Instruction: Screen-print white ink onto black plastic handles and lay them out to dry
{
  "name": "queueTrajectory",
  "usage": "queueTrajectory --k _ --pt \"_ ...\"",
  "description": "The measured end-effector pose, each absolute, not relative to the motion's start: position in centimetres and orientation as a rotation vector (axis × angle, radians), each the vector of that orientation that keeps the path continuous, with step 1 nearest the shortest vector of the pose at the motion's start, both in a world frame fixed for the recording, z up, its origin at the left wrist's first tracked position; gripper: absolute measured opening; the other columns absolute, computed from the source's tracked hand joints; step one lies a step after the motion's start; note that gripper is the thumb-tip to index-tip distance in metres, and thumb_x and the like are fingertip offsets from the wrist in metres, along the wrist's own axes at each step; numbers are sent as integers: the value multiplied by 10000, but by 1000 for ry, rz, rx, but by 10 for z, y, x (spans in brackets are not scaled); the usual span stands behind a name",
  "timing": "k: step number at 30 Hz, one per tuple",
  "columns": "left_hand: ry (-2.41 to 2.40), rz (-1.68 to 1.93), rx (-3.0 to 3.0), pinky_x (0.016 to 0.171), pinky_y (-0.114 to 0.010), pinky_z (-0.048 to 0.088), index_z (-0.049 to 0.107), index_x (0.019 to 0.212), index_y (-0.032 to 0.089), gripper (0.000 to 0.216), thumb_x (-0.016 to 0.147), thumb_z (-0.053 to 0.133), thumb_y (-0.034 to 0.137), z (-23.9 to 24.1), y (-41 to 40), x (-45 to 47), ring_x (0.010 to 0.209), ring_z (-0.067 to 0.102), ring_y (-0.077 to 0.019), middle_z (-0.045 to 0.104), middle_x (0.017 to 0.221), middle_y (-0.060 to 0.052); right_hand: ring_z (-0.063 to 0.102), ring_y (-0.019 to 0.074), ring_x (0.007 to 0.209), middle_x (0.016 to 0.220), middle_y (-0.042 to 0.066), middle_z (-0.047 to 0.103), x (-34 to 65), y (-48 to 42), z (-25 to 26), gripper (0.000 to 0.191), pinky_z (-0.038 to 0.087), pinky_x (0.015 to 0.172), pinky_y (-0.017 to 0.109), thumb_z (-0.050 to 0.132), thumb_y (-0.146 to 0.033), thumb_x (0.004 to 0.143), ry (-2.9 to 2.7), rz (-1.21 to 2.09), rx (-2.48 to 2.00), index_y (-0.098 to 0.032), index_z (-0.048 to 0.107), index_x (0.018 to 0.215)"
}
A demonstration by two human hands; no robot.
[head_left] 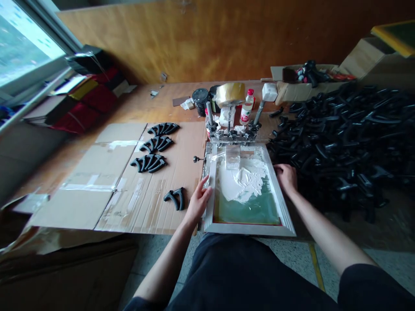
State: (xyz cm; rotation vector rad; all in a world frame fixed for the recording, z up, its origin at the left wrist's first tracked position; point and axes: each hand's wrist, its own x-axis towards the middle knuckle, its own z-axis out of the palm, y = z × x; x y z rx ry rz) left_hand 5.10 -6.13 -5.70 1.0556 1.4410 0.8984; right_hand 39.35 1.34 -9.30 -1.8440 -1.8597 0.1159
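A silkscreen frame [249,229] with a pale metal border lies in front of me, white paste [246,183] spread over the far half of its green mesh. My left hand [198,201] is at the frame's left side, thumb and fingers closed against the edge. Beside the right edge is my right hand [285,176], its fingers curled and partly hidden, so what they hold is unclear. A squeegee blade [232,156] rests in the paste at the far end. Behind it stands the metal hinge clamp [231,136] holding the frame.
Black curved plastic handles [149,163] sit in rows on flattened cardboard [87,190] at left, two more [175,198] nearer. A big heap of black parts [343,142] fills the right. Behind stand a tape roll [231,94], a bottle [247,108] and a dark tub [201,101].
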Motion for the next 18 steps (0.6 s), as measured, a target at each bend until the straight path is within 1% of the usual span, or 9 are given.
queueTrajectory --k 2,4,6,7,9,12,13,16,18 --pt "1530 825 1080 547 -210 365 437 1437 250 665 833 589 484 -81 -62 53 556 472 -100 572 702 36 541 303 1127 1233 163 572 390 27 -80 294 449 958 515 520 -261 915 -1792 70 -1825 -172 626 1175" --pt "1604 762 1141 549 -214 351 428 1442 257 656 838 572 470 -99 -58 54 547 461 -102 547 670 49 467 334 1218 1380 170 471 365 40 -62 457 395 1013 515 596 -265 857 -1888 36 -1687 -176 552 1303" --pt "1637 695 1218 565 -222 349 427 1442 262 639 850 546 470 -109 -54 53 566 476 -113 538 658 52 445 343 1227 1424 157 433 328 51 -46 590 382 1012 497 664 -286 813 -2086 38 -1544 -172 485 1364" --pt "1645 665 1251 573 -226 351 435 1437 264 629 854 537 475 -112 -52 52 580 487 -119 541 659 51 464 338 1194 1373 153 485 310 55 -40 568 393 987 481 677 -287 806 -2181 48 -1506 -169 505 1334" --pt "1651 628 1286 583 -233 355 461 1418 265 611 855 527 493 -116 -50 49 602 505 -130 554 669 45 531 306 1070 1160 126 622 282 56 -34 391 430 898 424 680 -275 808 -2342 108 -1497 -177 596 1177" --pt "1645 633 1259 586 -236 360 484 1401 257 614 847 532 515 -118 -51 47 618 521 -137 590 712 28 586 243 875 914 76 675 269 39 -40 118 443 752 337 622 -235 839 -2533 255 -1489 -196 652 946" --pt "1639 640 1245 587 -236 362 485 1401 255 616 846 534 517 -119 -51 47 623 525 -138 598 727 23 593 230 851 903 71 677 271 30 -44 103 437 725 321 584 -195 849 -2600 289 -1438 -197 658 921" --pt "1637 665 1214 589 -236 363 504 1387 250 606 840 546 509 -121 -53 48 640 533 -144 605 748 12 604 204 865 941 65 683 288 2 -48 261 425 717 294 482 -55 824 -2804 364 -1127 -195 673 933" --pt "1644 674 1210 596 -239 368 520 1371 248 589 839 551 499 -121 -53 48 653 538 -148 604 748 11 611 190 864 928 47 689 300 -7 -44 297 421 715 278 490 -26 780 -2886 451 -940 -208 680 918"
